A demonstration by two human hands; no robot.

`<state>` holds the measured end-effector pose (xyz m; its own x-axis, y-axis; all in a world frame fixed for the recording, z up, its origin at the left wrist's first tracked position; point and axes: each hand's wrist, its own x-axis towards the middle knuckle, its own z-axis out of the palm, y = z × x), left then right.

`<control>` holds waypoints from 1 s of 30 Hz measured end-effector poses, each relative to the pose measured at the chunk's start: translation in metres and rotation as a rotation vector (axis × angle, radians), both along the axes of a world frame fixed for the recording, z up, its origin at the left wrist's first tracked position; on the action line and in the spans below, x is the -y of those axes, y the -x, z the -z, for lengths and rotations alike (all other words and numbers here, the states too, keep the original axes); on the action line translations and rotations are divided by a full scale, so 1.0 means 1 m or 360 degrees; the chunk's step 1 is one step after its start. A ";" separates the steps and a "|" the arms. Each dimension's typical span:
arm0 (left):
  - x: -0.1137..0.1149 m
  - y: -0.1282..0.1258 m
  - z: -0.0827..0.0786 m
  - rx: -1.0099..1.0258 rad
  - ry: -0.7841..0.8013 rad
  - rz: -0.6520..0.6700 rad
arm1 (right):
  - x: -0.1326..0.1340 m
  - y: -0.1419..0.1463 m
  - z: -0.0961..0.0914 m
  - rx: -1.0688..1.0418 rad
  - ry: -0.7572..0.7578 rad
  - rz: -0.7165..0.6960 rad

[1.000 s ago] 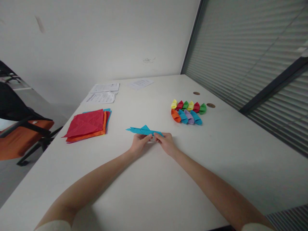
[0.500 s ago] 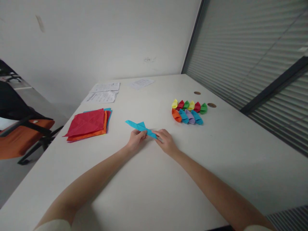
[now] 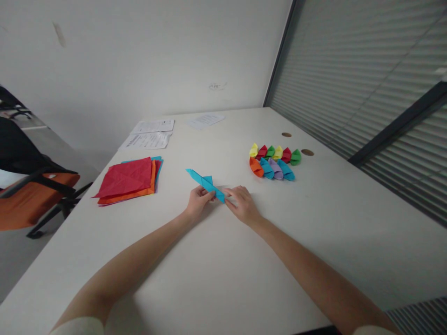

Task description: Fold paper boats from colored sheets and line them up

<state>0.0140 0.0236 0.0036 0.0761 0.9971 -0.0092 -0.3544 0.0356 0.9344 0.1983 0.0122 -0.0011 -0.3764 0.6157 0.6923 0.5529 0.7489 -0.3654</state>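
A strip of folded blue paper (image 3: 206, 183), with a small triangular flap standing up near its middle, is held just over the white table. My left hand (image 3: 198, 203) is closed on its near side, thumb on top and fingers underneath. At the strip's lower right end is my right hand (image 3: 244, 204), its thumb and fingertips bent around that end. How firmly those right fingertips pinch the paper is hard to make out.
To the left lies a stack of coloured paper sheets (image 3: 125, 179), red on top. Two rows of small folded paper pieces (image 3: 275, 163) in several colours sit at the right. Printed sheets (image 3: 150, 135) lie farther back, and two round holes (image 3: 307, 152) are near the blinds.
The blue paper strip has turned, its far left end moving up and to the right and its near end tilting lower. Both hands stay at nearly the same place.
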 end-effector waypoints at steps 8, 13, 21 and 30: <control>-0.002 0.000 0.004 -0.0008 -0.0017 -0.0057 | -0.002 -0.002 -0.001 0.0185 0.0128 0.0208; -0.003 0.001 0.006 0.0021 -0.0029 -0.0031 | 0.000 0.001 -0.001 0.0364 0.0144 0.0130; 0.000 0.001 0.003 0.0031 -0.0030 -0.0018 | -0.005 -0.002 0.005 0.0068 0.0004 0.0324; -0.001 0.001 0.002 0.0040 0.0004 -0.0032 | -0.004 -0.001 0.003 -0.0049 -0.0134 0.0514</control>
<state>0.0132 0.0241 0.0019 0.0564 0.9984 -0.0101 -0.3787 0.0307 0.9250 0.1991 0.0159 -0.0043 -0.1491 0.6401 0.7537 0.7564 0.5647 -0.3300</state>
